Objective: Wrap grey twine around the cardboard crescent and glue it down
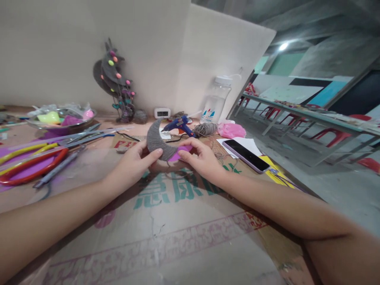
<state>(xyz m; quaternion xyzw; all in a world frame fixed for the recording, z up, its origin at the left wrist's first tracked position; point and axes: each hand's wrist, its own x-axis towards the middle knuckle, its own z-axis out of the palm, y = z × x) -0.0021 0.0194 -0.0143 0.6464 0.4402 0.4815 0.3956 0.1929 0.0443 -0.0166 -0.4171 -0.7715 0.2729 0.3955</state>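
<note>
Between my hands is a crescent moon shape (156,141), mostly wound with grey yarn, its right tip (176,155) still bare purple. My left hand (137,161) pinches the crescent's lower left side, thumb in front. At the purple end, my right hand (204,159) closes its thumb and fingers on the tip. A strand of grey yarn hangs near the lower edge. Just behind the crescent lies a blue glue gun (181,126), with a loose bundle of grey yarn (205,129) to its right.
Scissors with red handles (61,160), a pen (57,168) and a metal bowl (63,126) of coloured pieces lie left. A decorated moon ornament (114,79), small clock (162,113) and water bottle (216,101) stand behind. A phone (246,155) rests right. Printed cardboard (166,241) covers the table.
</note>
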